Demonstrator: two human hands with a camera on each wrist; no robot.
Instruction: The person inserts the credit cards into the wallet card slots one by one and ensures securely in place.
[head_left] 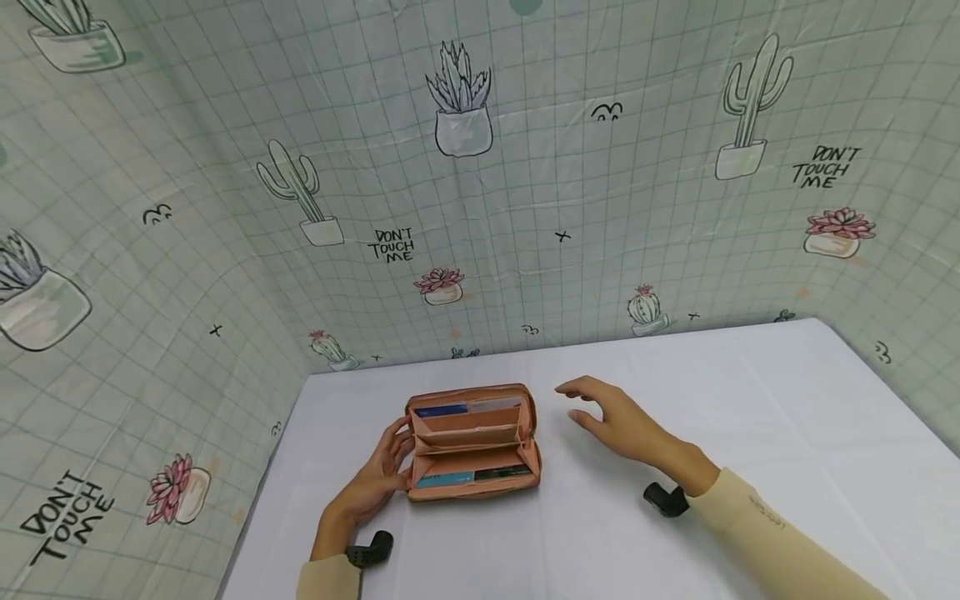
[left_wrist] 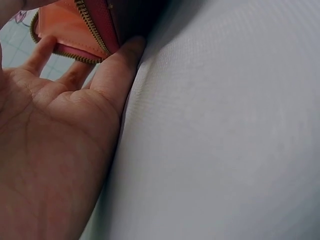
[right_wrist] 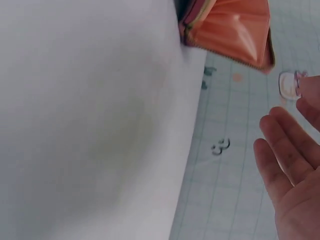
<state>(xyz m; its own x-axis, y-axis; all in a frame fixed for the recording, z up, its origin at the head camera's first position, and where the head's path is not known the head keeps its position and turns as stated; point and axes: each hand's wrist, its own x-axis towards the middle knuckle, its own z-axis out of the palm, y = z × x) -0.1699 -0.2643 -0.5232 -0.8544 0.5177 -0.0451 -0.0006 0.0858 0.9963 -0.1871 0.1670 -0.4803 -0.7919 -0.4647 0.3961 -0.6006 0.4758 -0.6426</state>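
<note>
An orange-brown zip-around wallet (head_left: 468, 421) lies unzipped and spread wide on the table, its pleated compartments facing up. A dark blue card (head_left: 441, 411) and a pale card (head_left: 493, 405) sit in its far slots; a light blue card (head_left: 446, 479) and a dark card (head_left: 501, 472) sit in the near ones. My left hand (head_left: 375, 475) grips the wallet's left end, fingers and thumb at the zipped edges (left_wrist: 87, 22). To the right of the wallet, my right hand (head_left: 618, 421) hovers apart from it, fingers loosely bent and holding nothing.
A white cloth covers the table (head_left: 600, 533). Behind and at both sides hangs a grid-patterned curtain (head_left: 525, 192) printed with potted cacti and lettering. Black wrist devices (head_left: 666, 500) are worn below both hands.
</note>
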